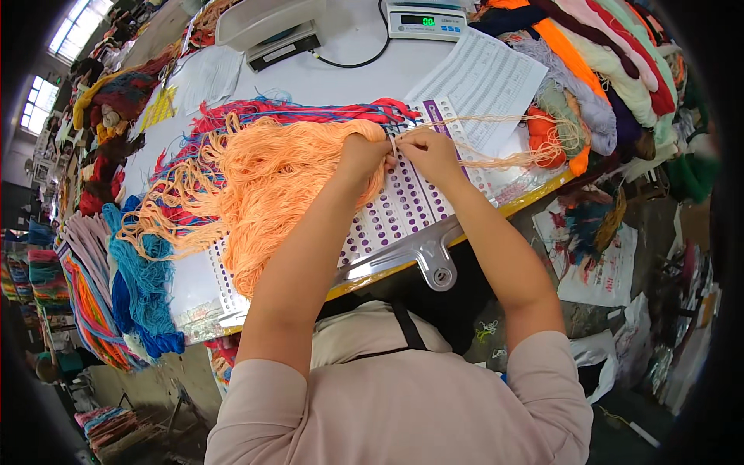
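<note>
My left hand (363, 155) and my right hand (428, 153) meet over a white card with rows of purple-ringed holes (391, 213). Together they pinch a thin strand of pale orange yarn (496, 160) that runs right toward an orange skein (542, 136). A thick fan of orange yarn tufts (263, 186) hangs from the card to the left of my left hand. Red and blue tufts (256, 116) lie behind it, and blue tufts (143, 271) hang at the table's left end.
A printed sheet (484, 81) lies beyond my hands. A digital scale (426, 22) and a second scale with a tray (267, 27) stand at the back. Piled skeins of many colours (612, 62) fill the right; a metal clip (430, 252) juts from the table edge.
</note>
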Demonstrator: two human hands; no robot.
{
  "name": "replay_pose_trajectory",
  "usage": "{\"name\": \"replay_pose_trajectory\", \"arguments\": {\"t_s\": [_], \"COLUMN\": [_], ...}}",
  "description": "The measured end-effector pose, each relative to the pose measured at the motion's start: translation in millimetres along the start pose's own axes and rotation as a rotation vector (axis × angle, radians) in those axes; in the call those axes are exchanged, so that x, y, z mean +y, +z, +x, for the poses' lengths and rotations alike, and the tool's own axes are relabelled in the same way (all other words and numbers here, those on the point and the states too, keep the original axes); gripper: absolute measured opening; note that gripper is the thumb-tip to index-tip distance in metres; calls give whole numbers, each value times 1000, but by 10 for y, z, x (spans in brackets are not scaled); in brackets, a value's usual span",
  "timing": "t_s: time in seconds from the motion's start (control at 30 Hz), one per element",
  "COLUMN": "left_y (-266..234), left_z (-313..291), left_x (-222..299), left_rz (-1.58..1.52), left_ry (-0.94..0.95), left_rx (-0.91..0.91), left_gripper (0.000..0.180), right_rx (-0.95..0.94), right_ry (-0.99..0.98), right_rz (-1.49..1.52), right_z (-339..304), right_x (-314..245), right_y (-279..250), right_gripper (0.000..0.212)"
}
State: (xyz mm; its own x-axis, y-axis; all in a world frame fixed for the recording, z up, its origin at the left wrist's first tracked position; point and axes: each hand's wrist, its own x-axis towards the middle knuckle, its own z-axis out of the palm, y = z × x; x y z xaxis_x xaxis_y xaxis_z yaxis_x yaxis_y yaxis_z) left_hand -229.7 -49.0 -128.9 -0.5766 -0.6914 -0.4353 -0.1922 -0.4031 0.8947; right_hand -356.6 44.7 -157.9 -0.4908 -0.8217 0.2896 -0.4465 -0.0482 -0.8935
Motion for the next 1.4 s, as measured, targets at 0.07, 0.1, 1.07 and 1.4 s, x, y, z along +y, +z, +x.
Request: {"name": "replay_pose_trajectory", "arguments": {"t_s": [0.07,0.1,1.07,1.4], "left_y": [-67,-171,-2384,-1266], "left_z": [112,174,-532,-1098], "left_x": [-75,-129,813,804], "left_rz": [29,74,-129,-408], "left_ry": [7,125,598,381], "left_rx": [10,98,349,-196], "left_gripper": [7,9,19,33], "right_rx": [-69,-140,-86,15], "right_ry": [134,267,-133,-26], "right_rz": [-29,-58,-254,51], "right_z": [50,73,68,-247], "right_x": [-120,-157,51,-855], "right_y": [-57,-54,-52,133], "right_gripper": [17,15,19,23]}}
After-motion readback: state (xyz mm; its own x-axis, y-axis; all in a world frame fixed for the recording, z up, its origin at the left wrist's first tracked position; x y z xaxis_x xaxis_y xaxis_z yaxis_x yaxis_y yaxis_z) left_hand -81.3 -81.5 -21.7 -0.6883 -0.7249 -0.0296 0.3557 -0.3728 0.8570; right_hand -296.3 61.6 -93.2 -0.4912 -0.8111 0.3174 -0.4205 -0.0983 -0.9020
